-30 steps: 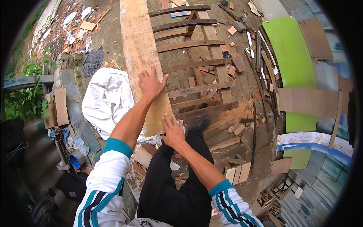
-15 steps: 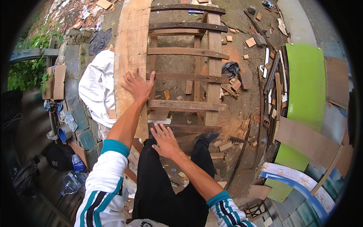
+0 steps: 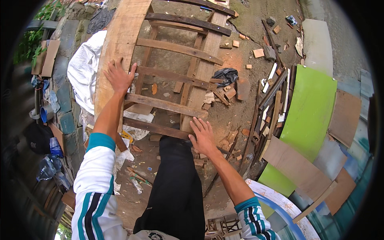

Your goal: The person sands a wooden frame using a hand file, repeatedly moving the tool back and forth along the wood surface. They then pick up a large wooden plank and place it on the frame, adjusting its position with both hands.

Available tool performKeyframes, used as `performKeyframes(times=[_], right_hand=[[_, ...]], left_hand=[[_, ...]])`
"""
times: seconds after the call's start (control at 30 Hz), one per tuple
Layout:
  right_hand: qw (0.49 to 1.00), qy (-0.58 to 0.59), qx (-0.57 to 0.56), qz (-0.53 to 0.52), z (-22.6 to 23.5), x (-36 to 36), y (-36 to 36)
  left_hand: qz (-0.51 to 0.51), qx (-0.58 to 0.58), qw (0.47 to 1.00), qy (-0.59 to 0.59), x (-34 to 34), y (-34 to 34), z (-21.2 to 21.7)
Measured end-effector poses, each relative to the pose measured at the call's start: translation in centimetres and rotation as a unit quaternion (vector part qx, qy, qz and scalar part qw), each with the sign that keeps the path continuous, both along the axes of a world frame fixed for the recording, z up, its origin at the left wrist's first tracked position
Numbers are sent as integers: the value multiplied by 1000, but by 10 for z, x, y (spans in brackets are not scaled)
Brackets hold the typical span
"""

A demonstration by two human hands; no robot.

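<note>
Scrap wood (image 3: pixel 256 52) and green panel (image 3: pixel 310 106) right of fingers, left hand (image 3: pixel 118 76) flat on plank (image 3: pixel 116 48), fingers spread, right hand (image 3: pixel 203 135) splayed on frame (image 3: pixel 176 72) rail end, neither gripping.

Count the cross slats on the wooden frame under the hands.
5 on the wooden frame: top slat, second, third, fourth by the left hand, lowest beside the right hand. More may lie beyond the picture's top.

Even daylight, sharp centre, edges fisheye-bent, vignetted.
</note>
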State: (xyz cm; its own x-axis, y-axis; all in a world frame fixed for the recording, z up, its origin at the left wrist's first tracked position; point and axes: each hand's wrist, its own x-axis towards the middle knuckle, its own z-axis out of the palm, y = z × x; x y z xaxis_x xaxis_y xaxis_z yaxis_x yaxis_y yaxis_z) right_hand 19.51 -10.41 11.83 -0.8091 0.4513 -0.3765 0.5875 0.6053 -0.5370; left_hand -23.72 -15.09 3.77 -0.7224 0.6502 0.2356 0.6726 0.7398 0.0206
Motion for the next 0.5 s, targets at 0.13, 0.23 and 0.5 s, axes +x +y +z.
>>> performKeyframes(times=[0.13,0.23,0.5], right_hand=[[997,71,-10,-4,9,-15,32],[996,81,-32,4,13,-40,62],[978,147,47,138,-12,-203,197]], left_hand=[[2,-1,999,-35,5,4,7],[7,-4,999,-40,0,1,7],[31,-31,993,-107,6,-8,18]])
